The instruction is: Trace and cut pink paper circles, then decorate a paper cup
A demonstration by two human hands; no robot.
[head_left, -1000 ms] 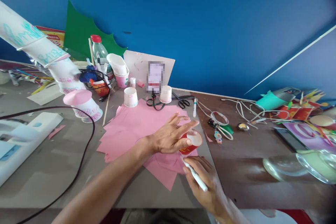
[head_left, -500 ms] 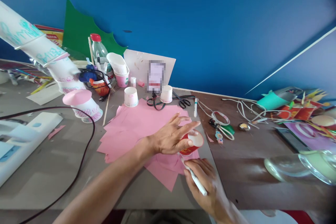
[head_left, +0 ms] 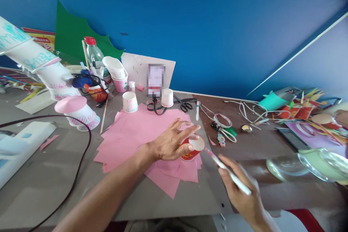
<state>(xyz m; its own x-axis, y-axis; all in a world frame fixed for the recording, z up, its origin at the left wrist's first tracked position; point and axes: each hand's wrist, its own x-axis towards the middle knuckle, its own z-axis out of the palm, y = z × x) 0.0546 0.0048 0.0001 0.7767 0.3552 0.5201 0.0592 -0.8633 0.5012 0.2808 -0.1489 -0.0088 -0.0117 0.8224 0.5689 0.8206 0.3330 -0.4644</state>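
Observation:
My left hand (head_left: pixel 170 141) rests on a red paper cup (head_left: pixel 193 154) with yellow lettering, its thumb at the cup's near side and its fingers across the white end that faces up. The cup sits on the right part of a pile of pink paper sheets (head_left: pixel 127 145). Between the thumb and fingers of my right hand (head_left: pixel 241 185) is a white marker (head_left: pixel 231 175). Its pink tip points up and left, close beside the cup's right rim; contact I cannot tell. Faint curved lines show on the pink sheet below the cup.
White paper cups (head_left: pixel 130 102), scissors (head_left: pixel 186 105) and a capped marker (head_left: pixel 197 110) lie behind the paper. A chain of joined cups (head_left: pixel 62 79) rises on the left near a dark cable (head_left: pixel 87 141). On the right are a keychain (head_left: pixel 221 139) and a clear container (head_left: pixel 288 168).
My right hand has moved right with the marker, from the cup's near side to its right side. My left hand stays on the cup. The view has shifted slightly right.

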